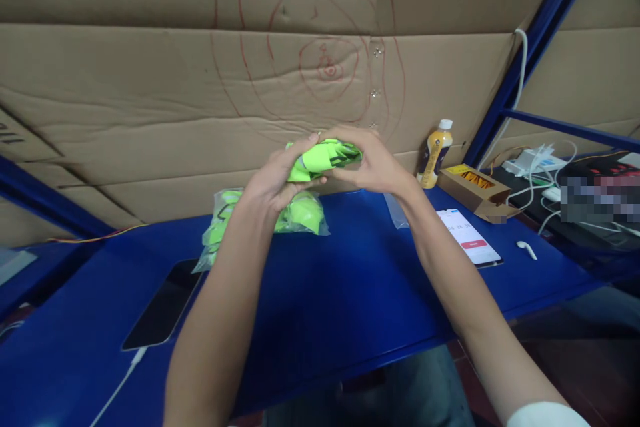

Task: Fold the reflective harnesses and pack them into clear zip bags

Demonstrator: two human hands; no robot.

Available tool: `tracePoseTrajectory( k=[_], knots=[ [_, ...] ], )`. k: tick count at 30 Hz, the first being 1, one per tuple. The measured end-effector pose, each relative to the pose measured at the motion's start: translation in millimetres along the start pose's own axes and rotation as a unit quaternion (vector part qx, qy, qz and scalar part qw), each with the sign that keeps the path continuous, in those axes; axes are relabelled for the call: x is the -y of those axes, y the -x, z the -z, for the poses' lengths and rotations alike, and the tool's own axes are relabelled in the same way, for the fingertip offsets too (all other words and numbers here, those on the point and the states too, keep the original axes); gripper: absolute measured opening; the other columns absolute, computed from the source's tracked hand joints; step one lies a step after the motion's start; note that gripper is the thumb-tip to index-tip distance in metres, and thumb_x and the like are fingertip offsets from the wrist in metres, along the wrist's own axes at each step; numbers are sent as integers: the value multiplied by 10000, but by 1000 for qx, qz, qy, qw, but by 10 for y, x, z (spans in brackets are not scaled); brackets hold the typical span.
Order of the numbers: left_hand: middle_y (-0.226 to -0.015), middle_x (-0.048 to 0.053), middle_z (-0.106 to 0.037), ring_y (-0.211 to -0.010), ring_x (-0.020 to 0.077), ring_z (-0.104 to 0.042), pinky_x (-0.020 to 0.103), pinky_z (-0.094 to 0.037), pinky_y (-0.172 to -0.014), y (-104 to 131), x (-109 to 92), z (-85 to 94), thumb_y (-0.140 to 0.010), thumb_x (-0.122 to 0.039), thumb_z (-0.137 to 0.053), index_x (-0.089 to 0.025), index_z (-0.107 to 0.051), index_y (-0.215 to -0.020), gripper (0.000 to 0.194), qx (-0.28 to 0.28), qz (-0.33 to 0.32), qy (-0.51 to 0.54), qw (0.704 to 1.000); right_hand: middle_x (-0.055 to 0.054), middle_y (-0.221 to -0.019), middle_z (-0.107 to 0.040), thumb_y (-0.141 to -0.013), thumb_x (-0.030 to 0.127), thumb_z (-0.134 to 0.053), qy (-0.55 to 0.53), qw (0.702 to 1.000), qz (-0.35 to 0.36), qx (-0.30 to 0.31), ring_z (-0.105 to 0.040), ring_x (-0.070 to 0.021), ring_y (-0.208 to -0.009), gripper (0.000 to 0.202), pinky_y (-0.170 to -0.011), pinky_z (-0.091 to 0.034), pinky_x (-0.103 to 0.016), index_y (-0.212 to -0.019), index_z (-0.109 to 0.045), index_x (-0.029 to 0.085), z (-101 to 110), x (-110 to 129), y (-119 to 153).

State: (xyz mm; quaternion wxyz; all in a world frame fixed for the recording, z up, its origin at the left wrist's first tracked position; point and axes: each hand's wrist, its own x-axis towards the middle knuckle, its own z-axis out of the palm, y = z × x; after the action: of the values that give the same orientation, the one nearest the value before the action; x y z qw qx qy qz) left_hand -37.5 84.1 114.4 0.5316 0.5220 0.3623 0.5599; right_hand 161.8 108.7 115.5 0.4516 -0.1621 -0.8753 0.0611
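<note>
Above the back of the blue table, both hands hold a folded neon-yellow cloth bundle (317,159) with dark folds at its right end and a greyish strip near its left end. My left hand (275,177) is closed around the left end, thumb on top. My right hand (373,159) grips the right end between thumb and fingers; some fingertips are hidden behind the cloth. Below and behind my left forearm lie clear plastic bags (303,213) with more neon-yellow material inside, partly covered by the arm.
A dark phone (163,307) with a white cable lies at left. At right are a lit phone (473,240), an earbud (527,250), a drink bottle (435,153), an opened cardboard box (475,192) and tangled cables. Cardboard (150,80) lines the back, between blue metal posts.
</note>
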Motion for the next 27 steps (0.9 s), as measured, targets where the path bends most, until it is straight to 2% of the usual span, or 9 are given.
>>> tracePoseTrajectory(
  k=[3,6,8,11,15,19,21,23,27],
  knots=[
    [-819,61,-739,-667,171,-685,239,-556,-527,-20,46,-31,-596,-400,-971,-154,-724,-834,422,-59,-56,-4,997,-137,-1321,-739,-825,489,-834,13,999,6,-38,-683,-301,-1233,554,-1118,-486,-436,-1273,-714,184,-50,50,-15],
    [-837,35,-718,-703,166,-674,265,-554,-611,-21,66,-63,-621,-382,-948,-159,-739,-885,403,-100,-162,-76,979,-125,-1358,-721,-982,659,-634,-51,992,-40,-105,-661,-275,-1302,533,-1166,-469,-433,-1235,-732,201,-143,24,-59],
    [-902,30,-732,-787,186,-690,298,-573,-710,-7,62,-71,-646,-371,-934,-173,-750,-967,419,-105,-248,-152,951,-89,-1284,-748,-1043,708,-490,-106,977,-93,-160,-680,-248,-1255,577,-1144,-496,-422,-1201,-743,214,-215,-24,-93],
    [-1029,35,-763,-946,226,-706,348,-578,-870,43,70,-58,-678,-347,-909,-197,-746,-1068,449,-85,-346,-275,893,-60,-1146,-769,-956,747,-620,-192,948,-162,-197,-706,-243,-1143,577,-1045,-568,-402,-1113,-769,211,-294,-69,-83],
    [-1152,52,-763,-1071,266,-703,404,-554,-999,193,230,-13,-739,-367,-868,-216,-714,-1194,504,-38,-382,-378,842,-36,-1004,-761,-781,677,-832,-381,854,-332,-121,-727,-215,-780,572,-654,-640,-377,-1130,-778,227,-353,4,159],
    [-1416,108,-690,-1294,298,-659,454,-507,-1128,438,578,16,-829,-359,-846,-235,-597,-1464,693,40,-354,-398,845,-37,-928,-758,-658,576,-921,-423,781,-443,-124,-673,-204,-594,639,-468,-578,-373,-1165,-761,222,-501,121,608],
    [-1429,118,-674,-1315,296,-650,469,-514,-1130,561,779,11,-869,-392,-847,-251,-619,-1458,648,78,-336,-397,850,-27,-897,-755,-657,544,-912,-384,786,-456,-166,-661,-192,-614,554,-522,-573,-358,-1073,-765,209,-614,155,849],
    [-1384,124,-687,-1300,304,-659,479,-541,-1104,666,961,-17,-838,-461,-893,-251,-687,-1369,606,94,-327,-389,857,-21,-880,-754,-681,492,-886,-309,822,-433,-204,-669,-187,-723,408,-664,-575,-334,-935,-765,197,-721,179,1058],
    [-1153,90,-772,-1119,264,-746,457,-600,-1019,813,1175,-134,-940,-423,-797,-242,-776,-1122,258,-14,-335,-357,872,-3,-860,-752,-865,446,-708,-215,883,-376,-181,-653,-191,-811,263,-783,-526,-320,-967,-785,216,-856,239,1275]
  ],
)
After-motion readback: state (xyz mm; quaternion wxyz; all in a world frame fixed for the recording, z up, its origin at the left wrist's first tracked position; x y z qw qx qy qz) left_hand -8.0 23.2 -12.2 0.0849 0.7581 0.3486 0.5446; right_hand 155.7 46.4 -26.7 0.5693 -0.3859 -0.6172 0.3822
